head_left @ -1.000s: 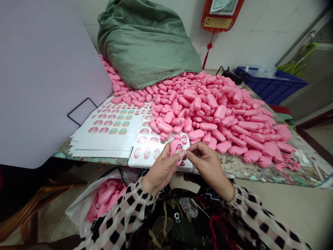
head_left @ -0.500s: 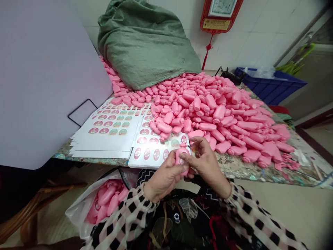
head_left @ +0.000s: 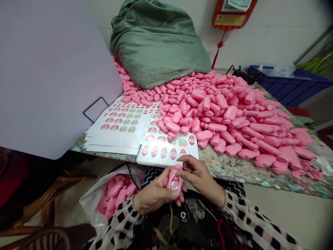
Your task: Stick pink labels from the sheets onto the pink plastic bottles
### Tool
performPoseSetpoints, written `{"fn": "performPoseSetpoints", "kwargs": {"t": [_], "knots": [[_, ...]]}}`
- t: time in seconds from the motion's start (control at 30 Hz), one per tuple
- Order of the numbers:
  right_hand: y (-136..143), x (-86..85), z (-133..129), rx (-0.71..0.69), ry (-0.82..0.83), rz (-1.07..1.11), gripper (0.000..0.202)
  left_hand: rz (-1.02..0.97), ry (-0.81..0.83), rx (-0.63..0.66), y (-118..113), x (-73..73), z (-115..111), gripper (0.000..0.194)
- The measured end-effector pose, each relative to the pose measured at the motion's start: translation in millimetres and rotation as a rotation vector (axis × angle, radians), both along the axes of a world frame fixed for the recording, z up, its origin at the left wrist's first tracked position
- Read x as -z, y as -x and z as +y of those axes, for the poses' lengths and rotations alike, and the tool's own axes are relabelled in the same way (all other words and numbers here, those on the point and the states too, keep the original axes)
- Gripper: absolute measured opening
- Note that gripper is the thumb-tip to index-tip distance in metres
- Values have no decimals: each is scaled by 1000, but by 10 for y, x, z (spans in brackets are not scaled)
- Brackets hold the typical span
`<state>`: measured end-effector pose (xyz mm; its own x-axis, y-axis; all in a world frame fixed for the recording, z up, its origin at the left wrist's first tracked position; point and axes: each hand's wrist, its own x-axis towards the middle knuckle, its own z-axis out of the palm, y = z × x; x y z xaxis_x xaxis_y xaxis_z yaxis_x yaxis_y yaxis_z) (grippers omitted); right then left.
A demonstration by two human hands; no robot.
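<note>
Wrapped around a small pink bottle [head_left: 174, 183] is my left hand [head_left: 155, 193], just in front of the table's edge. An oval pink-and-white sticker lies on the bottle's upward face. The thumb and a finger of my right hand [head_left: 202, 180] close on the bottle near its neck. Beyond my hands a sheet of stickers [head_left: 166, 158] lies on the table, with oval and round labels. A large heap of pink bottles [head_left: 221, 114] covers much of the table behind it.
More sticker sheets [head_left: 117, 140] are stacked at the left. A green sack [head_left: 158, 45] rests behind the heap. Below the table's front edge [head_left: 241, 173] hangs a clear bag [head_left: 91, 199] of pink bottles. A blue crate [head_left: 288, 88] stands at the right.
Both hands have come down and nearer to my body with the bottle. Its sticker now shows more fully. The view has shifted, so the table appears further right.
</note>
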<state>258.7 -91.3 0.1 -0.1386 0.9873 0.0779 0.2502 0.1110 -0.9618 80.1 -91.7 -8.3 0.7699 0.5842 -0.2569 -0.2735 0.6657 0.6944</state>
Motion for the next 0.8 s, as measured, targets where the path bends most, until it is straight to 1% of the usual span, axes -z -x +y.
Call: {"fn": "performPoseSetpoints", "kwargs": {"t": [0.07,0.13,0.17,0.27,0.33,0.4,0.5,0.57,0.67,0.73,0.8], "knots": [[-8,12,-4,-11,-49,-85,37,11,60,-67,151,46,-42,47],[-16,4,-8,-9,-62,-131,40,41,139,-202,297,73,-57,36],[-16,-3,-9,-12,-60,-141,39,55,181,-275,365,81,-54,33],[-1,-21,-11,-42,-62,-159,32,102,270,-443,550,114,-29,41],[13,-24,-16,-76,-61,-181,26,161,276,-517,670,162,-25,38],[22,-21,-25,-115,-51,-201,23,288,241,-573,803,234,-43,31],[18,-3,-36,-162,-26,-202,20,482,172,-609,1047,358,-101,25],[12,19,-37,-174,-14,-201,18,630,119,-617,1235,434,-152,29],[13,59,-30,-188,0,-209,15,938,23,-608,1509,544,-238,38],[20,80,-24,-200,4,-217,12,1109,-36,-591,1650,615,-296,43],[27,94,-20,-219,7,-226,11,1229,-90,-578,1740,672,-341,47]]}}
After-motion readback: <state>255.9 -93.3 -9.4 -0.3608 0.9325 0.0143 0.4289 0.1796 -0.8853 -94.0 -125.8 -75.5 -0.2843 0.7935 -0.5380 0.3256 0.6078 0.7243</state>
